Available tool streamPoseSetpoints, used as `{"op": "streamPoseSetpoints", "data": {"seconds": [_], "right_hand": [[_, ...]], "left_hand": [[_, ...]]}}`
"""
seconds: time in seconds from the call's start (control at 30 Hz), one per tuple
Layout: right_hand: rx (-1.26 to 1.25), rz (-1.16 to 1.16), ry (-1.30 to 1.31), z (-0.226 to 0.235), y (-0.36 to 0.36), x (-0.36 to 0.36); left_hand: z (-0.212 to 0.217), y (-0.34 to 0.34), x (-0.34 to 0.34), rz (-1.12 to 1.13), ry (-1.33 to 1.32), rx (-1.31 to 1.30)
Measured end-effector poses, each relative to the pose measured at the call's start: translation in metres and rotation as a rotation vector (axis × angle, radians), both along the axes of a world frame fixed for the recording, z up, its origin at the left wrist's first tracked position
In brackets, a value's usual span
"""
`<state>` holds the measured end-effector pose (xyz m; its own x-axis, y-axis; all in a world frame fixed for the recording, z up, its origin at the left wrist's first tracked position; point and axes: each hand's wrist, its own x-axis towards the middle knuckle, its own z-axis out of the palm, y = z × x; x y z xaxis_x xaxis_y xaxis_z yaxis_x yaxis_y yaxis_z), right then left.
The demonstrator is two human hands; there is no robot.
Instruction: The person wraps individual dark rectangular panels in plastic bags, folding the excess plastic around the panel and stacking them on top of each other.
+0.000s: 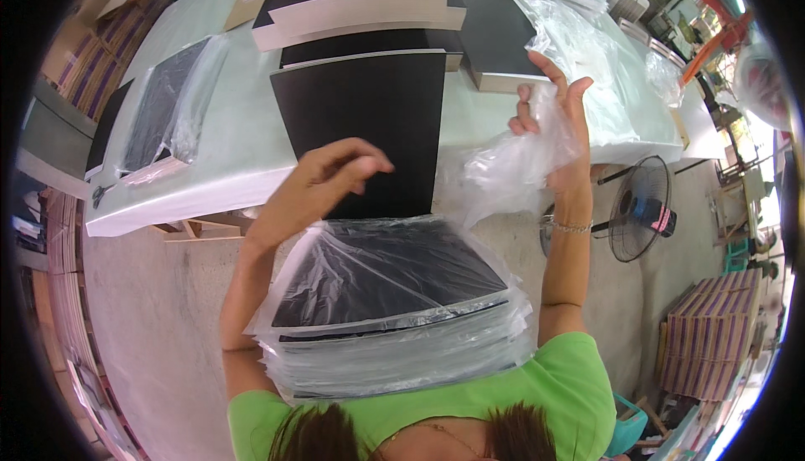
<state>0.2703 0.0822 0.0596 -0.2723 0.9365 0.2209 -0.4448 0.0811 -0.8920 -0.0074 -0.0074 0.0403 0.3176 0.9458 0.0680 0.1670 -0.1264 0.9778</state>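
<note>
Grips crumpled clear plastic (518, 163) in the right hand (570, 117); poises the half-curled, apparently empty left hand (327, 180) by the black board (369, 109), just beyond the wrapped stack (394, 281). Could tear plastic by tugging hard.

Illumination is bright and diffuse across the worktop (239, 109); shadows on its surface are soft and faint. A narrow white light strip (740, 4) shows beyond its right end. Far right of the worktop, strong light overexposes the background and washes out detail; objects there appear soft. Specular streaks cross the wrapped stack (394, 285) on the near side of the worktop and the clear bag (520, 159) at its front edge. Fisheye distortion bows the worktop's edges. Frame corners are black.
</note>
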Motion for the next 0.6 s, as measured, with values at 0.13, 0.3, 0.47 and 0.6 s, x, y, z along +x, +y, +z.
{"op": "streamPoseSetpoints", "data": {"seconds": [0.13, 0.3, 0.47, 0.6], "right_hand": [[0.164, 0.008, -0.144, 0.020, -0.031, -0.050], [0.203, 0.057, -0.162, 0.011, -0.041, -0.072], [0.147, 0.019, 0.032, -0.004, -0.041, -0.075], [0.126, 0.132, 0.234, -0.017, -0.038, -0.077]], "left_hand": [[0.039, -0.007, 0.048, -0.059, -0.073, -0.003], [0.041, -0.001, 0.051, 0.119, 0.279, 0.373], [0.026, -0.014, 0.041, -0.066, -0.045, -0.003], [0.019, -0.012, 0.040, -0.049, -0.191, -0.033]]}}
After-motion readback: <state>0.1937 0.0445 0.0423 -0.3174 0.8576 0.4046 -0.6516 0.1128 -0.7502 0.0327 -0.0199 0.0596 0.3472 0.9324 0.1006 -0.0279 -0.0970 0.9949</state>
